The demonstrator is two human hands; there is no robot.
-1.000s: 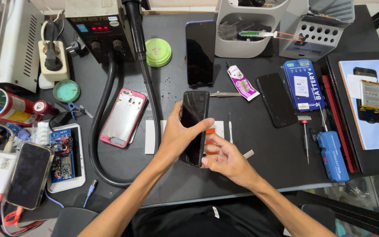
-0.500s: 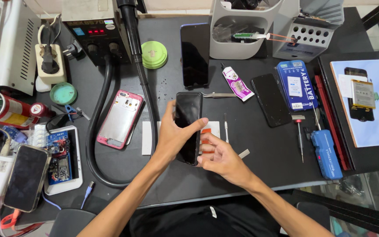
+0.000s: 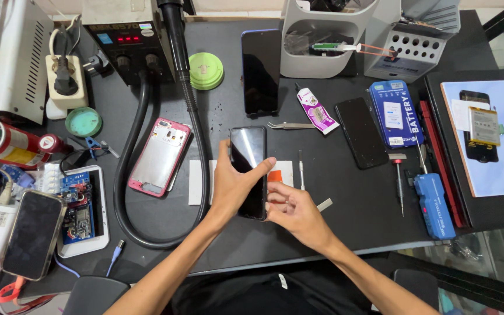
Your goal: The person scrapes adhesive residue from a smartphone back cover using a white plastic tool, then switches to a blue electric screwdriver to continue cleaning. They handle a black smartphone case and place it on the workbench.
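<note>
Spreading across the whole shot is the dark table (image 3: 333, 233), crowded with repair gear: a hot-air station (image 3: 129, 35) at the back with its thick black hose (image 3: 125, 192) looping down, a pink phone frame (image 3: 160, 156) left of centre, a spare black screen (image 3: 260, 71) lying flat further back, a blue battery box (image 3: 396, 114) and a blue screwdriver (image 3: 434, 204) off to the right. Right in the middle sits the black phone (image 3: 248, 153), glass side up, resting over a white sheet (image 3: 198, 182) on the table. Its long axis runs away from the person, top end pointing toward the back of the table, leaning barely to the left. The left hand (image 3: 234, 189) wraps it from the left, fingers clenched across the lower half, a firm grip. The right hand (image 3: 296, 213) presses in at the phone's lower right edge, fingers curled against the side beside a small orange piece (image 3: 275, 175); whether it grasps a tool I cannot tell. By my read, the phone looks closed up, and the edge work is under way, not finished. Tweezers (image 3: 284, 125) and a glue tube (image 3: 317, 111) wait just behind.
</note>
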